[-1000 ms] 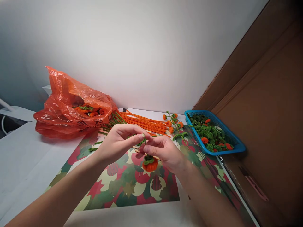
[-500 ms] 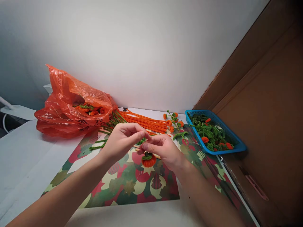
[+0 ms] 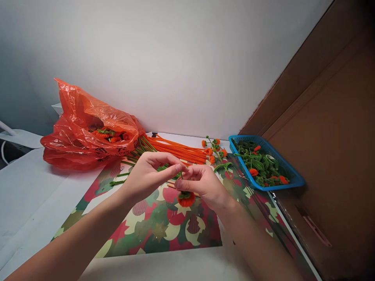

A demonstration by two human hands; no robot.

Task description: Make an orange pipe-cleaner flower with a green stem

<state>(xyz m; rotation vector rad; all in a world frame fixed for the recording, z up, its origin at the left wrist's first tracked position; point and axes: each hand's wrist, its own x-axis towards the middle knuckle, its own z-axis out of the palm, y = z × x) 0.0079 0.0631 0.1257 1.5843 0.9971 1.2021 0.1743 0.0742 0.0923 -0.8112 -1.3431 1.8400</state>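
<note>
A small orange pipe-cleaner pumpkin (image 3: 186, 199) with a green top hangs upside-up below my fingers, over the patterned mat (image 3: 159, 230). My right hand (image 3: 203, 181) pinches its green stem just above the green top. Higher on the same stem, the thumb and fingertips of my left hand (image 3: 158, 168) are closed together around the stem's upper end. Both hands' fingertips nearly meet there. Behind them lie green pipe cleaners (image 3: 140, 150) and a bundle of orange pipe cleaners (image 3: 178, 149), partly hidden by my left hand.
An orange plastic bag (image 3: 88, 132) holding orange and green pieces stands at the left. A blue basket (image 3: 293, 185) of green leaves and orange bits sits at the right, beside cardboard (image 3: 328, 136). A sprig with small orange pumpkins (image 3: 216, 148) lies at the back.
The pumpkin has shifted slightly right and up, and more of its green stem shows between my fingertips. Both hands keep their pinch in nearly the same place.
</note>
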